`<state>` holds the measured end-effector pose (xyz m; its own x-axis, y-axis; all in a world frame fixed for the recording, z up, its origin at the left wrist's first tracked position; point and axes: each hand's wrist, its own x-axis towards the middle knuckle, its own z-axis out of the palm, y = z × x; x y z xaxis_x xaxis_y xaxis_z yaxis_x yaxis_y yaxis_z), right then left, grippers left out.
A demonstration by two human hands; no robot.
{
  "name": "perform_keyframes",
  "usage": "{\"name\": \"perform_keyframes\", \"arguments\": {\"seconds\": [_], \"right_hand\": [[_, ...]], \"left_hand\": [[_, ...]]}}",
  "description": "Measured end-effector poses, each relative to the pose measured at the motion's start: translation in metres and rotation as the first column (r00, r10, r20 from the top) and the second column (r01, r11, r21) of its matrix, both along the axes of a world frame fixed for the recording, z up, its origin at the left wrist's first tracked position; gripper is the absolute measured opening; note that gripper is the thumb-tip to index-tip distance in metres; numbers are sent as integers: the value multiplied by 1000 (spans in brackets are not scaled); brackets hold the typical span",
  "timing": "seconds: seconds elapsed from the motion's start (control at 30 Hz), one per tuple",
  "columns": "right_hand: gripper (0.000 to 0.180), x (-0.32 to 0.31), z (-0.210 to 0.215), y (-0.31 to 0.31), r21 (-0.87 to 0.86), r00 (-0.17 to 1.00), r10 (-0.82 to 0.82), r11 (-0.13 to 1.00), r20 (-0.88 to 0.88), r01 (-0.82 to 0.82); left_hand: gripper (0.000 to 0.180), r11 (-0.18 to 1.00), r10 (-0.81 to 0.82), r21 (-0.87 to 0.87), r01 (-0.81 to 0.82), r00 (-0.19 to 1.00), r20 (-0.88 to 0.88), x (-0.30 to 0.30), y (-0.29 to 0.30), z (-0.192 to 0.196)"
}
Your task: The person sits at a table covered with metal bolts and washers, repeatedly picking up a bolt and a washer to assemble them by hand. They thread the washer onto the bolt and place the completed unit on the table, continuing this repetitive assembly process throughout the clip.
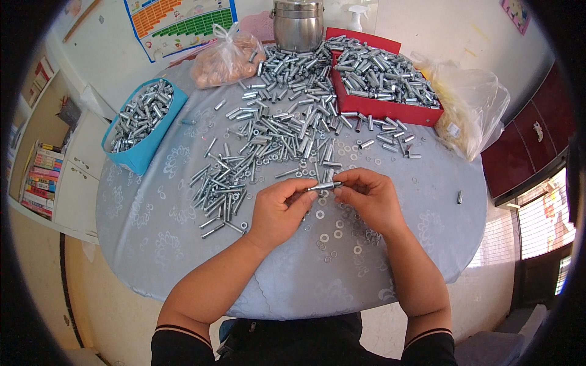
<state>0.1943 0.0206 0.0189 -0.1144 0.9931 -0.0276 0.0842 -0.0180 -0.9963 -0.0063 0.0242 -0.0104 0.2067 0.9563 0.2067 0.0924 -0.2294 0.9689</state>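
Between my two hands is a silvery expansion bolt (324, 186), held roughly level over the near middle of the table. My left hand (282, 208) pinches its left end with thumb and forefinger. On the other end, the thumb and fingers of my right hand (370, 196) are closed around the wider sleeve part. Flat washers (320, 215) and thin rings lie scattered below and beside the hands. Left of my left hand spreads a heap of long bolts (229, 201). Metal sleeves (311, 119) are piled beyond the hands.
A blue box (141, 160) of metal pieces stands at the left, a red box (390, 110) of them at the back right. Behind are a bag of round brown items (224, 64), a steel pot (298, 27) and a clear bag (467, 116). One loose piece (459, 197) lies far right.
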Motion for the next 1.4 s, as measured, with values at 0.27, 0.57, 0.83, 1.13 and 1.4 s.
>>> {"name": "perform_keyframes", "arguments": {"seconds": [0.27,0.57,0.83,1.13,1.4], "right_hand": [[25,1,2,-2,41,1000,-17,999,4,17],[27,-2,-4,-3,114,1000,-25,993,19,22],[22,-4,3,-6,216,963,-115,975,245,61],[16,-3,6,-7,308,925,-173,949,339,65],[17,7,0,-3,274,960,-164,957,227,99]], "left_hand": [[19,998,67,-13,-67,996,61,0,2,-8],[19,977,154,159,-141,985,-75,1,0,-2],[20,989,106,118,-91,987,-120,-2,-2,0],[18,968,136,229,-105,983,-125,1,-3,1],[17,978,124,179,-106,988,-90,3,-3,1]]}}
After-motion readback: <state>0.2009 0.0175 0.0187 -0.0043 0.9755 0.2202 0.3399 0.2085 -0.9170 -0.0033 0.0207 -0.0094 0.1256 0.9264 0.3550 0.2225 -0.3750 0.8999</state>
